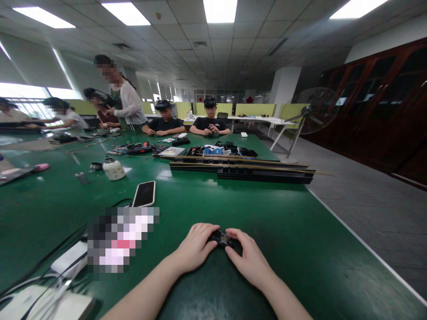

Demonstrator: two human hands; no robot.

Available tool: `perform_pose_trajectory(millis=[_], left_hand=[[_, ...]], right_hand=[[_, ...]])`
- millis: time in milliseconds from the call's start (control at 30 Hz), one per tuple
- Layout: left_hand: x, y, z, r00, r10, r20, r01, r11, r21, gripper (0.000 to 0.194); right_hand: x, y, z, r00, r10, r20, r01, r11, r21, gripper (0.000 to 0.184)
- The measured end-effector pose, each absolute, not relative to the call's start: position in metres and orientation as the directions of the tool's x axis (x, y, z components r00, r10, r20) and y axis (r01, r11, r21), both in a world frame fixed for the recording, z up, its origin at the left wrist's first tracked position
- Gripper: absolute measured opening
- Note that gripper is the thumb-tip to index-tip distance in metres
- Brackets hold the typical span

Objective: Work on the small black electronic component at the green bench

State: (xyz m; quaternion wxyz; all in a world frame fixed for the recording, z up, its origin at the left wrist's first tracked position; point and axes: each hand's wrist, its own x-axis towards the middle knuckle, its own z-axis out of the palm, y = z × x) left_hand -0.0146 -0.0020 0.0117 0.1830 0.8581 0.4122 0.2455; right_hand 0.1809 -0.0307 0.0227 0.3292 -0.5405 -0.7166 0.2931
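Note:
A small black part [223, 239] with some metallic and yellowish detail lies low over the green table, between my two hands. My left hand [199, 244] grips its left end, thumb on the near side and fingers on the far side. At the other end, my right hand [247, 254] holds it between thumb and forefinger, its remaining fingers curled. The part's two ends are covered by my fingers, and its exact kind is too small to make out.
Long black rails [263, 175] with thin brass-coloured rods lie across the table ahead. A phone [144, 194], a white jar [114, 169] and a white power strip [50, 304] with cables are on the left. Seated people [210, 122] work at the far side; a fan [305, 111] stands right.

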Motion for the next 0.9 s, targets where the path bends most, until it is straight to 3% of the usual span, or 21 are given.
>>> perform_pose_trajectory(millis=[300,667,900], left_hand=[[-0.0152,-0.0015,0.0105,0.529,0.803,0.273,0.603,-0.583,0.545,0.038],[-0.0173,-0.002,0.0109,0.526,0.805,0.274,0.588,-0.577,0.567,0.055],[-0.0173,-0.0016,0.011,0.542,0.797,0.268,0.592,-0.588,0.55,0.048]], right_hand=[[0.1806,-0.0304,0.0239,-0.204,0.966,0.16,0.594,0.252,-0.764,0.03],[0.1788,-0.0315,0.0309,-0.235,0.958,0.165,0.603,0.277,-0.748,0.014],[0.1793,-0.0303,0.0268,-0.247,0.951,0.188,0.598,0.302,-0.742,0.015]])
